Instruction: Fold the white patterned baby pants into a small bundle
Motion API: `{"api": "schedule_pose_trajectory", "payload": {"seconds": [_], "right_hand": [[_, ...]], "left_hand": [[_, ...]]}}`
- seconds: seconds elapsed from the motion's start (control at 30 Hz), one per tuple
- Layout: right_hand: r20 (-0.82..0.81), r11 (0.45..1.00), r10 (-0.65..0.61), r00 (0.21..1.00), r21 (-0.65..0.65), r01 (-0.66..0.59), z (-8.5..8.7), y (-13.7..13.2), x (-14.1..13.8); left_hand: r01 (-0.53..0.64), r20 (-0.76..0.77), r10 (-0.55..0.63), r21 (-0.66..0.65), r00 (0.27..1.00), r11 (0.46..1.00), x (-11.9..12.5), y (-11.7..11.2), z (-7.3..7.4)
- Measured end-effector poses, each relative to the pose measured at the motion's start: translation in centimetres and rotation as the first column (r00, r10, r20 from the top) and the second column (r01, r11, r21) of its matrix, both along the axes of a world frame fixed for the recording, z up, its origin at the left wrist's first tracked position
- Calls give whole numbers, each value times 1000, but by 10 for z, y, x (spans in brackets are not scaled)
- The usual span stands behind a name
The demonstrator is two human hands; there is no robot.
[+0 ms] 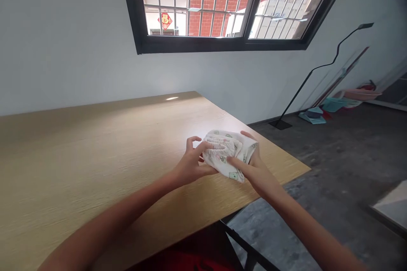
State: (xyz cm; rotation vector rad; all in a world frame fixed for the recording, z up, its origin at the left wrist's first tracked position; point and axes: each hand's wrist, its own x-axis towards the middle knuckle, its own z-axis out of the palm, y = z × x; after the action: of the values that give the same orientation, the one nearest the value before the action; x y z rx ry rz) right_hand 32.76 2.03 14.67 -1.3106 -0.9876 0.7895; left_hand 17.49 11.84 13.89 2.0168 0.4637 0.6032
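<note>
A folded white cloth piece (224,152) with small green and pink prints and gathered, elastic-looking ruffles is held just over the table's right front part. Its exact kind is hard to tell because it is bunched up. My left hand (195,161) grips its left side, with a finger over the ruffles and the thumb along the lower edge; the index finger is bent. On the right side, my right hand (252,167) holds it with the thumb on the front and the other fingers behind, mostly hidden.
The light wooden table (95,156) runs up to the wall, under a barred window (222,44). To the right stand a black floor lamp (297,93), a dustpan (313,115) and several basins (359,94). A dark chair frame (244,243) is below the table's front edge.
</note>
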Motion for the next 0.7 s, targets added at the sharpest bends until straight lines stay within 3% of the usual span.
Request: {"api": "schedule_pose_trajectory", "payload": {"seconds": [0.1,0.2,0.33,0.43,0.5,0.57,0.7], "right_hand": [[68,999,33,997,-24,-31,10,-8,5],[129,996,60,990,-67,-52,17,-12,12],[179,994,52,983,-104,-34,19,-17,12],[265,991,66,962,-130,-32,17,-18,4],[380,992,65,923,-124,-18,15,-17,-2],[518,997,33,855,-73,5,13,-15,-6],[738,999,-37,674,24,29,1,-12,-3]], "left_hand": [[158,-4,-158,-46,987,986,-5,6,9],[190,-31,-196,-125,980,974,-8,12,16],[86,-9,-91,-252,996,964,-5,6,19],[-113,35,136,-372,990,921,2,-9,16],[-243,-7,260,-373,966,895,5,-18,12],[-303,-74,295,-299,953,905,6,-21,6],[-166,-255,104,-234,961,958,5,-16,-11]]}}
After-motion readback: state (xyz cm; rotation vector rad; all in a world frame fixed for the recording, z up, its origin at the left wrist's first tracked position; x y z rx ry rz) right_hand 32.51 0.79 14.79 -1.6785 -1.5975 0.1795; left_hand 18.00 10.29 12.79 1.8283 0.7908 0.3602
